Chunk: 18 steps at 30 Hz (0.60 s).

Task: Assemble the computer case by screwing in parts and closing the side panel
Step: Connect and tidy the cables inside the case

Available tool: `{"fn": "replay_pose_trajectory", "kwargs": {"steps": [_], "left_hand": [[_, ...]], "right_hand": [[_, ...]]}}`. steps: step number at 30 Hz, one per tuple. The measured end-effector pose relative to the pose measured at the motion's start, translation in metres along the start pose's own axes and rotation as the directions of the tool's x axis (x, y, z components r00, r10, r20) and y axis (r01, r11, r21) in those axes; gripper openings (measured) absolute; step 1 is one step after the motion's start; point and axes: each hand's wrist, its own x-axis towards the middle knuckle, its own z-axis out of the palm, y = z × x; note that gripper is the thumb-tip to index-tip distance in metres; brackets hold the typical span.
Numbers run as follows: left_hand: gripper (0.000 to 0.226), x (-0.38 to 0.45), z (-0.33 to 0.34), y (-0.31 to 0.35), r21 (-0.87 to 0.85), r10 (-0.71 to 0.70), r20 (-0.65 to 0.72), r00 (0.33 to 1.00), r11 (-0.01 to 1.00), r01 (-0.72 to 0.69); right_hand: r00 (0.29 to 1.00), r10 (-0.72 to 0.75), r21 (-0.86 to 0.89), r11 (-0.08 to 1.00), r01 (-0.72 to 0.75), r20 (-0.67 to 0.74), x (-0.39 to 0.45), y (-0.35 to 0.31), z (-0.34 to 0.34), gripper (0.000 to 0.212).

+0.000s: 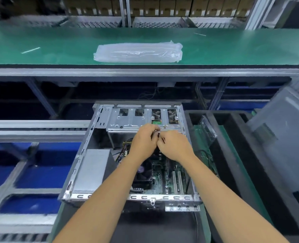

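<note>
The open silver sheet-metal computer case [127,155] lies on its side in the lower centre of the frame, its green motherboard [164,174] exposed and no side panel on it. Both hands meet over the perforated silver drive cage [136,118] at the case's far end. The left hand [142,141] has its fingers curled and pinching something small and thin; the right hand [176,145] is likewise curled, with a small dark tip showing between its fingers. What each pinches is too small and blurred to name; it may be a screw or a cable end.

This looks like the fastening stage, with parts at the drive cage being secured and closing yet to come. The next move likely calls for seating the small piece squarely at the cage's near edge without dropping it onto the board below. A grey metal panel [282,137] leans at the right of the frame, well apart from the case. A clear plastic bag [138,52] lies on the green bench surface [40,41] above.
</note>
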Motion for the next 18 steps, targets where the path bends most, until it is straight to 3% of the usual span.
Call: {"fn": "replay_pose_trajectory", "kwargs": {"steps": [14,18], "left_hand": [[0.028,-0.0046,-0.0002,0.0056,0.106,-0.033,0.025,0.999,0.994,0.03],[0.021,-0.0034,-0.0005,0.0049,0.114,-0.019,0.014,1.0,0.993,0.018]], "right_hand": [[0.999,-0.032,0.043,0.999,0.032,-0.009,0.0017,0.0063,0.0007,0.022],[0.996,0.013,0.387,0.922,0.022,-0.089,-0.0021,0.0065,-0.0075,0.009]]}}
